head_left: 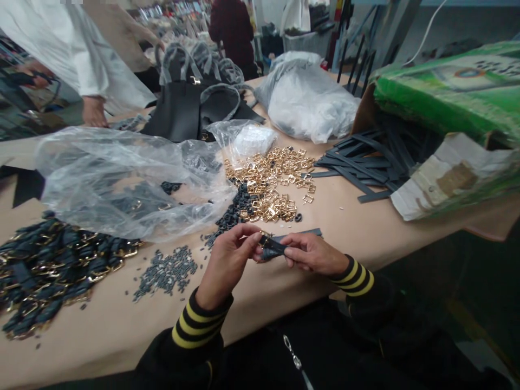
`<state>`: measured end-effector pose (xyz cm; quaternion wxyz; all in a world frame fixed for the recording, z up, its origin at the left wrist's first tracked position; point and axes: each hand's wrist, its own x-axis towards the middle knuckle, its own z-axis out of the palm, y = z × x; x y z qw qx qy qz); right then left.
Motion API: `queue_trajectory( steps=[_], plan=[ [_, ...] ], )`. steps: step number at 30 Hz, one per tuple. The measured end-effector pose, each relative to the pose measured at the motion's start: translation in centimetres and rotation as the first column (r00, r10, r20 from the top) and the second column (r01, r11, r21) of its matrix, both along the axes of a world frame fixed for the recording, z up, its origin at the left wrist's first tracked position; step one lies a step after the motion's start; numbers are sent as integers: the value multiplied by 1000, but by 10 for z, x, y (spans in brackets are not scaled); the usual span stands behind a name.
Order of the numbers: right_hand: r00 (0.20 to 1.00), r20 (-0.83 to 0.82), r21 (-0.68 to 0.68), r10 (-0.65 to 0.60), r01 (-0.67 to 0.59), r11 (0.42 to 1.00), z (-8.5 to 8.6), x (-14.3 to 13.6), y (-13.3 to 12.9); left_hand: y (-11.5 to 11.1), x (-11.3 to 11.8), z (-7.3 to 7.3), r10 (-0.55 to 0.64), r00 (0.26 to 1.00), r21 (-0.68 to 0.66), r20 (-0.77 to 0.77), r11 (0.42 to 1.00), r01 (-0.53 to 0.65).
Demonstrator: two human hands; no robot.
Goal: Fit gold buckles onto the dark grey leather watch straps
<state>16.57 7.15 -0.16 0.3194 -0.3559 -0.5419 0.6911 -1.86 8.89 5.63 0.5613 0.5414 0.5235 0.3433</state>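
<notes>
My left hand [228, 261] pinches a small gold buckle [266, 234] at the end of a dark strap, partly covered by the fingers. The strap [275, 247] runs across to my right hand [313, 253], which is closed on its other part with thumb and fingertips. Behind them another flat dark strap [314, 232] lies on the table. Just beyond my hands is a heap of gold buckles [276, 208], and beside it a pile of small black loops [235, 208]. Tiny dark pieces [166, 271] are scattered left of my left wrist.
Strap-and-buckle pieces [60, 260] are heaped on the left. A clear plastic bag [122, 189] lies behind them. Loose straps [365, 162] spill from a green carton [450, 92] on the right. Black handbags [179, 108] and a stuffed bag [309, 100] stand behind. A co-worker's hand [95, 111] rests at back left.
</notes>
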Motion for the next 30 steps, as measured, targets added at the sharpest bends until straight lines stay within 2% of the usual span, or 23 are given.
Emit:
queue_trajectory(
  steps=[4, 9, 11, 14, 18, 22, 26, 30],
  plan=[
    [989, -128, -34, 79, -84, 996, 3, 5, -4, -4, -10, -6, -9, 978, -125, 210, 992, 36],
    [983, -137, -1, 121, -122, 993, 9, 1, -4, -15, -8, -13, 31, 921, -300, 388, 949, 94],
    [991, -106, 44, 76, -72, 996, 13, -5, -7, -20, -3, -18, 32, 900, -333, 434, 934, 127],
    [996, -23, 142, -84, 87, 986, 18, -17, -14, -26, 6, -27, 41, 871, -322, 489, 937, 137],
    [962, 60, 315, -266, 234, 920, 22, -28, -24, -31, 13, -33, 64, 879, -289, 473, 954, 86],
    [954, 84, 465, -287, 217, 858, 20, -29, -25, -33, 12, -32, 73, 902, -233, 425, 972, 31],
    [953, 152, 385, -261, 186, 904, 19, -23, -22, -38, 6, -29, 96, 933, -197, 346, 980, -28],
    [958, 203, 310, -204, 135, 941, 22, -21, -22, -41, 2, -29, 121, 927, -234, 354, 971, -38]
  ],
)
